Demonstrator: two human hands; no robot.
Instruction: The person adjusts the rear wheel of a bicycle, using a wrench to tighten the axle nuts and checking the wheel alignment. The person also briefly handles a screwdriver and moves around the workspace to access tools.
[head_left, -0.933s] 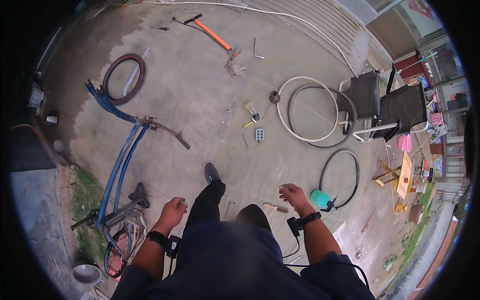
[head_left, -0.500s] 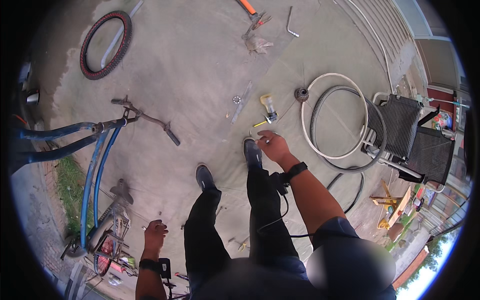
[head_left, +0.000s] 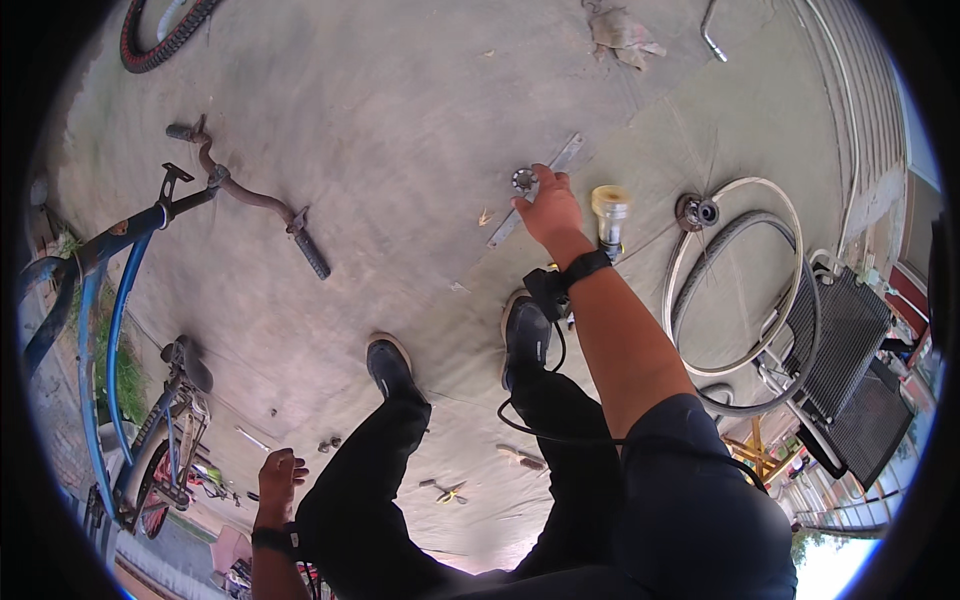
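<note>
My right hand (head_left: 552, 208) reaches down to the floor, thumb and fingers apart, beside a small metal ring (head_left: 523, 180) that looks like a bearing ball cage. The fingertips are at the ring's right edge; whether they touch it I cannot tell. Under the hand and next to the ring lies a flat metal strip (head_left: 508, 228). Just right of the hand stands a clear, yellow-topped bottle-like container (head_left: 611, 205), partly hidden by my wrist. My left hand (head_left: 282, 476) hangs low beside my left leg, fingers loosely curled and apart, with nothing visible in it.
At left stand a blue bicycle frame (head_left: 90, 300) and a rusty handlebar (head_left: 255, 200). At right, a pale wheel rim (head_left: 735, 365) with a hub (head_left: 694, 211) and a tyre (head_left: 812, 330) lean near a black mesh chair (head_left: 840, 330). Pliers (head_left: 445, 492) and a brush (head_left: 522, 457) lie behind my feet.
My right hand has moved forward from near my right shoe to the metal ring. I have bent closer to the floor. My left hand stays low at my side.
</note>
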